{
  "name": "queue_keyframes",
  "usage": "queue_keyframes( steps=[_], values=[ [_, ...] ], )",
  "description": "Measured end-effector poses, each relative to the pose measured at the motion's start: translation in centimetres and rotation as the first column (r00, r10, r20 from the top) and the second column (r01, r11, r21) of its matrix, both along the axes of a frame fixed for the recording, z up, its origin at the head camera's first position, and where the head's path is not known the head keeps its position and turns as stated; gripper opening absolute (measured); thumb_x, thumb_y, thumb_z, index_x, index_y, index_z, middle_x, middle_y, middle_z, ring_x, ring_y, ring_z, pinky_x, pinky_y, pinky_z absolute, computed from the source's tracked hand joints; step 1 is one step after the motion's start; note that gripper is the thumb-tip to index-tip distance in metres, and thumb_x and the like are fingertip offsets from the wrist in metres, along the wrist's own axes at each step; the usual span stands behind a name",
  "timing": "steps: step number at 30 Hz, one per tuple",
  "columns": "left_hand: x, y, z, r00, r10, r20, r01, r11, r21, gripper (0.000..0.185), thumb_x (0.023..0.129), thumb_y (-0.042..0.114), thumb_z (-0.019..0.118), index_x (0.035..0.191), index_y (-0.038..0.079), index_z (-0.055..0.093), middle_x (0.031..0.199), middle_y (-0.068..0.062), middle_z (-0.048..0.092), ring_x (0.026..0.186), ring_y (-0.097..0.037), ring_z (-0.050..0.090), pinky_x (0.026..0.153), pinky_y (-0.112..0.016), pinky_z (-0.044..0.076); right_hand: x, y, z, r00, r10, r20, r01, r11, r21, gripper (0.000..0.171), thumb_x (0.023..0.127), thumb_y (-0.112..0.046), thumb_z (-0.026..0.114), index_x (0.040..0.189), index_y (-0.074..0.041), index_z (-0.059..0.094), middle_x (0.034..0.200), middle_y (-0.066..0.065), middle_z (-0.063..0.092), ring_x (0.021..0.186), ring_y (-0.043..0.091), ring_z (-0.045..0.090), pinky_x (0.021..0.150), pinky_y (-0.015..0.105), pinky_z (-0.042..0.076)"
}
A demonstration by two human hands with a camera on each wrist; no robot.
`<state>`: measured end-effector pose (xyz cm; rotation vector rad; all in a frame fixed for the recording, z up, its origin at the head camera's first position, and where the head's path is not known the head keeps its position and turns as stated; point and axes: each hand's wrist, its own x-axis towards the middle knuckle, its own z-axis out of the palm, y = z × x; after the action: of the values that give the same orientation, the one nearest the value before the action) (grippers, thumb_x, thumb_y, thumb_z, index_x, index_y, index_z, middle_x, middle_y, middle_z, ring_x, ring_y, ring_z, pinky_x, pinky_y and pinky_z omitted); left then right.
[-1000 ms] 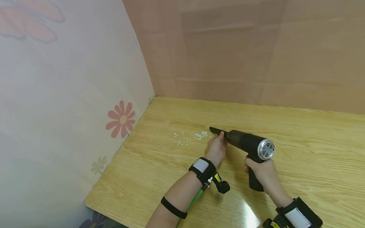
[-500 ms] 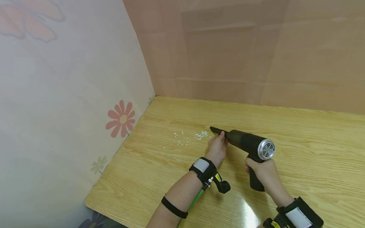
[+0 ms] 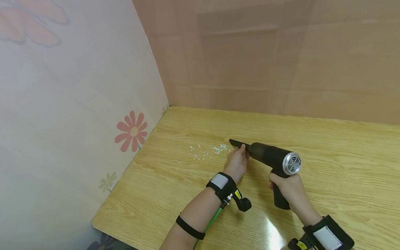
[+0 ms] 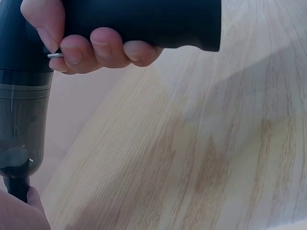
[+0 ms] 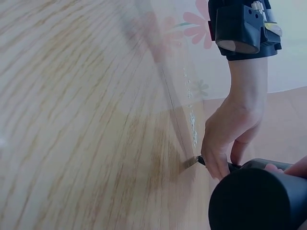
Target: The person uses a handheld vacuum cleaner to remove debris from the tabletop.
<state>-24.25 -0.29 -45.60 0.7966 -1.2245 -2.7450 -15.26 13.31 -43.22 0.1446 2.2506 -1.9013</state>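
Note:
A black handheld vacuum cleaner point(image 3: 268, 154) with a silver vented end lies across both hands, tilted over the wooden table. My right hand point(image 3: 289, 188) grips its handle point(image 4: 144, 21), fingers curled round it in the left wrist view. At the other end, my left hand point(image 3: 237, 161) pinches the narrow nozzle point(image 3: 235, 143) between thumb and fingers. The nozzle tip points left, close over the tabletop, right beside a small pile of white scraps point(image 3: 219, 148). More scraps lie scattered to the left. Through the clear dust cup point(image 4: 21, 124) a small white bit shows.
The wooden table point(image 3: 154, 198) meets a flower-printed wall point(image 3: 65, 132) on the left and a brown covered panel point(image 3: 238, 58) at the back. Straps with small cameras sit on both wrists, and a green cable point(image 3: 215, 217) runs along the left forearm.

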Motion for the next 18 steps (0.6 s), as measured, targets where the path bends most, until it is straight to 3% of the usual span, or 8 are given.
queue_keyframes(
  steps=[10,15,18],
  values=[
    [0.04,-0.02,0.27,1.000,-0.006,0.008,0.006,1.000,0.009,0.002,0.095,0.004,0.056,0.093,0.003,0.056,0.084,0.000,0.052,0.076,-0.008,0.051,0.073,-0.018,0.049,-0.01,0.07,0.24,1.000,-0.004,-0.004,0.004,1.000,-0.004,0.018,0.087,-0.007,0.054,0.102,0.002,0.051,0.067,-0.009,0.059,0.061,0.006,0.059,0.061,0.023,0.052],
    [0.08,-0.09,0.57,1.000,-0.011,0.010,0.011,1.000,0.009,0.016,0.096,0.004,0.055,0.110,-0.002,0.057,0.087,-0.001,0.054,0.079,-0.008,0.054,0.075,-0.018,0.049,-0.12,-0.05,0.25,0.999,0.004,-0.033,-0.005,1.000,-0.011,0.018,0.087,-0.006,0.054,0.102,0.003,0.050,0.068,-0.009,0.057,0.061,0.006,0.059,0.062,0.024,0.053],
    [-0.11,-0.18,0.52,1.000,-0.013,0.017,0.013,1.000,0.011,0.015,0.096,0.005,0.055,0.109,-0.001,0.057,0.088,-0.001,0.054,0.079,-0.007,0.054,0.076,-0.018,0.050,-0.22,-0.08,0.26,0.999,0.009,-0.032,-0.010,1.000,-0.009,0.017,0.087,-0.005,0.054,0.101,0.002,0.049,0.068,-0.009,0.057,0.061,0.007,0.059,0.062,0.024,0.053]
  ],
)
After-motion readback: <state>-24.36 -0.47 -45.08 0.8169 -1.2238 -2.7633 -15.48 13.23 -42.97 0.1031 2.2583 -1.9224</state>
